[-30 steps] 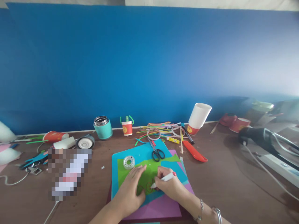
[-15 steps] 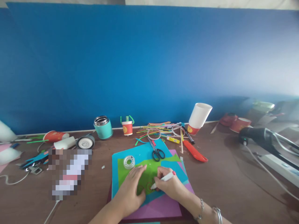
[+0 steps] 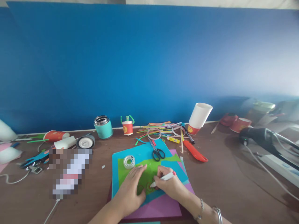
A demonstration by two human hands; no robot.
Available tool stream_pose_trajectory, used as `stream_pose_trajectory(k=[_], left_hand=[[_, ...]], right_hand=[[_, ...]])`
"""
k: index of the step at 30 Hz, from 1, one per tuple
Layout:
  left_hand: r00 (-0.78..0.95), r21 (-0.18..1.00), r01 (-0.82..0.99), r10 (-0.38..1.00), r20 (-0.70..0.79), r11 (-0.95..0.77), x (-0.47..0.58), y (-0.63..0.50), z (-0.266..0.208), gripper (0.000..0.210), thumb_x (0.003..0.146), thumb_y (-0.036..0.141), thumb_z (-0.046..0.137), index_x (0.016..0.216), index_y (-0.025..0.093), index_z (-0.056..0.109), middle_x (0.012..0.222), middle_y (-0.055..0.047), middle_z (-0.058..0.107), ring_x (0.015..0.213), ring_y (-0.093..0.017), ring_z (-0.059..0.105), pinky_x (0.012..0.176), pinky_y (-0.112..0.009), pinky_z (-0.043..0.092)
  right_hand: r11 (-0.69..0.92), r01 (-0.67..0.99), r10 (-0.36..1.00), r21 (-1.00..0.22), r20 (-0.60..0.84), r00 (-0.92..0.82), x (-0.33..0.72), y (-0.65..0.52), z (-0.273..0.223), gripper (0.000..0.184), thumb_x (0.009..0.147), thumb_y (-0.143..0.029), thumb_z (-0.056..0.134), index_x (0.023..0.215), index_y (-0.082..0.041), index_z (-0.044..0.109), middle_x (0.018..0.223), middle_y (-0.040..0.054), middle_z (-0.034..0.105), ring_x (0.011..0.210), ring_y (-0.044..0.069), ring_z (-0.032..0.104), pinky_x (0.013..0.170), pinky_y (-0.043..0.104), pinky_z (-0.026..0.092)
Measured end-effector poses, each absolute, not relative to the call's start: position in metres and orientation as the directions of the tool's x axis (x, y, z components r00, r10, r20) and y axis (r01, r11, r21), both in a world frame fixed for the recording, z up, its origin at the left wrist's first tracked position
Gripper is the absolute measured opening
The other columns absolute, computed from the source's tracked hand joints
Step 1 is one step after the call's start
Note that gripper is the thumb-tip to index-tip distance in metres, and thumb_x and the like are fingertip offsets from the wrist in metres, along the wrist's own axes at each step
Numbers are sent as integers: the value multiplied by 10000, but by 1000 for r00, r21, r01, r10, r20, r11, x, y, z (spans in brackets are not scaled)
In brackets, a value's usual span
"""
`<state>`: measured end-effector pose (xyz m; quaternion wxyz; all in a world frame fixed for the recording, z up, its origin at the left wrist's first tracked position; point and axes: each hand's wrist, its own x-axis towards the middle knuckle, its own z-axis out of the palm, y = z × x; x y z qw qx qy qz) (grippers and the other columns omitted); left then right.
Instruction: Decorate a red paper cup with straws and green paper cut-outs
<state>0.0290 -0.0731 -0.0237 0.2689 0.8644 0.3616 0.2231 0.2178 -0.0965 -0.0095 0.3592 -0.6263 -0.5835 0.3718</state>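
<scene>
My right hand [image 3: 170, 183] grips a white marker [image 3: 166, 177] with a red end, its tip down on a green sheet of paper [image 3: 149, 171]. Round outlines are drawn there, one with red in it. Flat on the left side of the same sheet lies my left hand [image 3: 132, 186], thumb and fingers apart, holding nothing. Beneath are blue paper [image 3: 142, 147] and purple paper [image 3: 158, 208]. A roll of clear tape [image 3: 129, 162] rests just beyond my left fingertips. Black-handled scissors [image 3: 158, 153] lie on the blue paper past my right hand.
Behind the papers lie colored strips [image 3: 154, 127], a yellow glue tube [image 3: 173, 140] and a red peeler-like object [image 3: 195, 151]. A turquoise jar [image 3: 103, 127], a small paper cup [image 3: 127, 128] and stacked cups [image 3: 200, 118] stand near the blue wall. A white power strip [image 3: 281, 169] sits right.
The marker tip has shifted very slightly within the drawn circle. My left hand and the things on the table stay where they were.
</scene>
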Motion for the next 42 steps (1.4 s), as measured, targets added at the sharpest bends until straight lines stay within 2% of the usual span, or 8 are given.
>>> stream_pose_trajectory(k=[8, 19, 33, 35, 40, 42], left_hand=[[635, 634, 498, 746, 198, -592, 28, -73, -24, 762, 660, 18, 482, 1364, 237, 290, 1397, -84, 405, 1302, -267, 341, 1066, -500, 326], [638, 635, 494, 744, 198, -593, 29, -73, -23, 759, 664, 17, 491, 1362, 235, 292, 1399, -91, 400, 1304, -271, 336, 1068, -508, 318], [637, 631, 497, 744, 201, -596, 28, -72, -25, 773, 657, 4, 487, 1363, 251, 289, 1395, -83, 409, 1302, -273, 340, 1066, -509, 319], [638, 636, 501, 747, 188, -587, 28, -73, -26, 759, 664, 14, 491, 1363, 238, 294, 1398, -91, 404, 1307, -276, 332, 1068, -515, 311], [634, 691, 462, 752, 180, -556, 27, -73, -22, 733, 694, 25, 491, 1371, 234, 304, 1420, -89, 376, 1327, -274, 294, 1085, -516, 276], [632, 743, 409, 752, 188, -529, 26, -71, -18, 707, 711, 18, 471, 1367, 234, 319, 1409, -81, 395, 1323, -255, 309, 1097, -490, 267]], right_hand=[[-69, 460, 997, -885, -51, 53, 218, -97, -11, 241, 669, -190, 514, 514, -216, 331, 481, -65, 482, 466, 99, 551, 393, 166, 325], [-47, 491, 998, -870, -24, 53, 218, -96, -11, 242, 670, -175, 514, 515, -211, 332, 481, -62, 477, 465, 85, 479, 428, 176, 328], [-50, 479, 998, -876, -25, 58, 217, -96, -13, 238, 666, -190, 528, 507, -208, 352, 470, -54, 524, 463, 95, 511, 421, 182, 331], [-67, 433, 997, -899, -48, 54, 217, -95, -11, 231, 671, -192, 525, 512, -210, 358, 449, -53, 529, 461, 106, 542, 418, 181, 343], [-153, 119, 987, -981, -147, 59, 222, -92, -7, 203, 713, -289, 517, 583, -223, 376, 420, -54, 546, 402, 131, 552, 404, 210, 403], [-130, 99, 987, -987, -119, 104, 226, -90, -6, 230, 714, -316, 532, 575, -224, 374, 422, -49, 545, 404, 127, 541, 405, 210, 393]])
